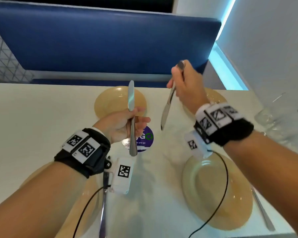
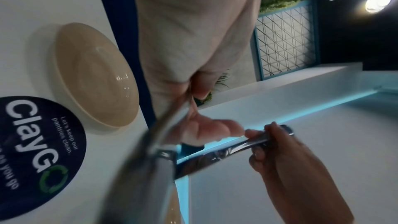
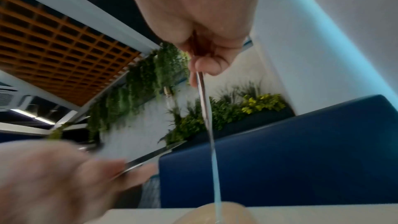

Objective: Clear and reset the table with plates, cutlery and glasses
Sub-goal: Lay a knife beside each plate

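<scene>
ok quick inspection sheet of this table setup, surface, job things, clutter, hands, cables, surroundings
surface: white table with a round dark sticker mid-table
job's things: four beige round plates, two far, two near; clear glasses at the right edge; cutlery beside each near plate
clutter: nothing seen
grippers: left hand holds a steel table knife, blade up; right hand grips a second steel knife, blade pointing down
cables: black leads hang from both wrist cameras over the near plates
surroundings: blue padded bench, white wall with a blue light strip

"ClayGo" (recycling-arrow "o") on round sticker (image 2: 41, 144)
</scene>
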The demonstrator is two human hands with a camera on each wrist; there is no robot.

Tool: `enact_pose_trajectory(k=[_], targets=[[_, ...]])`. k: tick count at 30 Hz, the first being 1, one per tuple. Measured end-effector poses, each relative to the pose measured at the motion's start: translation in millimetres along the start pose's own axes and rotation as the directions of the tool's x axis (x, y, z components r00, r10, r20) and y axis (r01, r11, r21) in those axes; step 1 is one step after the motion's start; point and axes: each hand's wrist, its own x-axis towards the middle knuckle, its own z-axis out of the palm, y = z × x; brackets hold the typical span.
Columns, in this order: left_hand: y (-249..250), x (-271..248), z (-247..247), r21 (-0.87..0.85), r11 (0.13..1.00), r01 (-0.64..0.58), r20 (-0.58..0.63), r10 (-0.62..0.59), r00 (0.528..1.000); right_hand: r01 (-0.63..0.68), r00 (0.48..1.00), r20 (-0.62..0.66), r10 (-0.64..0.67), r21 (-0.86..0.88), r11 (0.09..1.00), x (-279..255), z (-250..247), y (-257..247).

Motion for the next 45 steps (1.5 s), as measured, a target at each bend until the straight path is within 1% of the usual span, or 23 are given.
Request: enact_pose_trajectory(k=[1, 3, 5, 7, 8, 9, 11, 12, 14, 15, 16, 18, 19, 21, 23, 26, 27, 30, 31, 35, 38, 41, 45], targets=[[1.7, 7.7, 4.2, 0.006, 1.0, 0.002, -0.028, -0.002, 1.0, -0.101, 0.995, 0.021, 0.102, -0.05, 0.994, 18.2, -6.2, 13.2], [5.6, 22.7, 9.2, 0.008, 1.0, 0.018, -0.052, -0.017, 0.998, -0.268, 0.953, 0.095, 0.289, -0.189, 0.945, 47.9, -11.8, 43.4], [10.7, 34.5, 10.1, 0.021, 0.999, 0.037, -0.052, -0.036, 0.998, -0.353, 0.891, 0.174, 0.42, -0.319, 0.88, 68.7, -6.3, 72.6], [17.3, 44.3, 8.1, 0.05, 0.998, 0.043, -0.051, -0.04, 0.998, -0.404, 0.834, 0.21, 0.511, -0.398, 0.824, 84.1, 7.2, 97.8], [21.4, 49.0, 6.3, 0.068, 0.997, 0.044, -0.047, -0.04, 0.998, -0.419, 0.803, 0.223, 0.552, -0.447, 0.79, 89.8, 14.6, 107.4], [25.8, 53.3, 4.3, 0.086, 0.995, 0.042, -0.044, -0.038, 0.998, -0.406, 0.773, 0.251, 0.583, -0.51, 0.758, 94.2, 23.2, 119.1], [33.9, 63.1, -1.0, 0.119, 0.992, 0.032, -0.048, -0.026, 0.998, -0.334, 0.717, 0.313, 0.623, -0.63, 0.701, 102.2, 42.2, 146.2], [37.4, 68.0, -3.8, 0.127, 0.992, 0.027, -0.053, -0.02, 0.998, -0.298, 0.7, 0.328, 0.634, -0.673, 0.677, 105.3, 52.2, 160.6], [43.3, 77.2, -8.6, 0.122, 0.992, 0.026, -0.055, -0.019, 0.998, -0.242, 0.679, 0.309, 0.667, -0.763, 0.6, 115.2, 72.9, 195.3], [45.5, 81.2, -11.0, 0.122, 0.992, 0.029, -0.054, -0.022, 0.998, -0.232, 0.675, 0.299, 0.675, -0.782, 0.578, 117.3, 79.5, 204.3], [47.2, 85.1, -13.7, 0.124, 0.992, 0.03, -0.051, -0.024, 0.998, -0.246, 0.665, 0.29, 0.688, -0.785, 0.569, 117.0, 83.0, 202.8], [50.5, 95.2, -20.0, 0.138, 0.99, 0.027, -0.045, -0.021, 0.999, -0.237, 0.669, 0.293, 0.683, -0.787, 0.57, 115.2, 89.5, 200.2], [49.7, 95.6, -22.7, 0.147, 0.989, 0.025, -0.047, -0.019, 0.999, -0.242, 0.663, 0.29, 0.69, -0.79, 0.564, 113.0, 91.8, 202.7], [52.2, 103.2, -28.7, 0.158, 0.987, 0.02, -0.039, -0.014, 0.999, -0.288, 0.663, 0.237, 0.71, -0.794, 0.535, 117.7, 96.7, 209.1], [54.3, 108.3, -33.0, 0.153, 0.988, 0.015, -0.035, -0.009, 0.999, -0.33, 0.681, 0.188, 0.708, -0.784, 0.525, 122.3, 95.7, 208.5], [57.3, 112.2, -34.6, 0.154, 0.988, 0.004, -0.023, 0.0, 1.0, -0.273, 0.722, 0.194, 0.664, -0.802, 0.531, 124.9, 91.3, 200.4], [57.7, 112.9, -34.0, 0.159, 0.987, 0.0, -0.021, 0.003, 1.0, -0.269, 0.726, 0.185, 0.663, -0.811, 0.52, 122.0, 91.0, 196.6], [56.8, 114.4, -31.1, 0.176, 0.984, -0.003, -0.023, 0.007, 1.0, -0.329, 0.717, 0.128, 0.685, -0.804, 0.494, 116.7, 102.1, 207.6], [55.9, 114.4, -30.0, 0.181, 0.984, 0.0, -0.023, 0.005, 1.0, -0.346, 0.726, 0.115, 0.678, -0.791, 0.505, 114.5, 106.5, 208.9], [50.6, 113.7, -27.6, 0.167, 0.986, 0.012, -0.023, -0.008, 1.0, -0.342, 0.752, 0.13, 0.646, -0.761, 0.552, 108.8, 107.1, 209.4], [48.2, 113.2, -25.6, 0.156, 0.988, 0.013, -0.027, -0.009, 1.0, -0.354, 0.734, 0.12, 0.668, -0.773, 0.527, 110.7, 105.2, 209.5], [47.2, 112.1, -23.6, 0.156, 0.988, 0.01, -0.028, -0.006, 1.0, -0.344, 0.733, 0.126, 0.668, -0.779, 0.525, 111.2, 105.1, 210.3], [46.6, 111.2, -22.4, 0.144, 0.99, 0.004, -0.023, 0.0, 1.0, -0.311, 0.765, 0.127, 0.632, -0.786, 0.534, 111.9, 106.1, 216.4]])
